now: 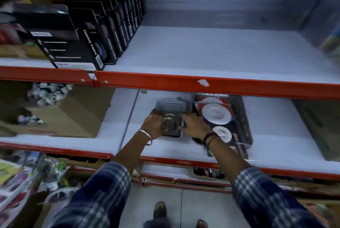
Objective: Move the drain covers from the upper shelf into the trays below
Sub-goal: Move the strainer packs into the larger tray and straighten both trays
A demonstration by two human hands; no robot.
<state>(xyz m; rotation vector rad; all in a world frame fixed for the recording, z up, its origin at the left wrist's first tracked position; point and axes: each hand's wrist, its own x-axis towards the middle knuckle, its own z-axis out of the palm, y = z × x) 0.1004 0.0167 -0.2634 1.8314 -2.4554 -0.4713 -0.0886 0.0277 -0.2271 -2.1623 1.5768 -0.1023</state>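
A round perforated metal drain cover [167, 124] lies on a dark pack inside a small grey tray [170, 105] on the lower shelf. My left hand [153, 125] curls around the cover's left side, fingers touching it. My right hand [194, 124] rests on the tray's right edge, fingers bent over the pack. A second dark tray [245, 117] to the right holds packed white round drain covers [216, 113]. The upper shelf [211, 52] shows a bare white surface in its middle.
Black boxed tape packs [88, 43] line the upper shelf's left. A cardboard box [60, 115] of small parts stands on the lower shelf's left, another dark box [320, 128] at the right. Red shelf rails [184, 82] cross the view. Packaged goods fill the bottom left.
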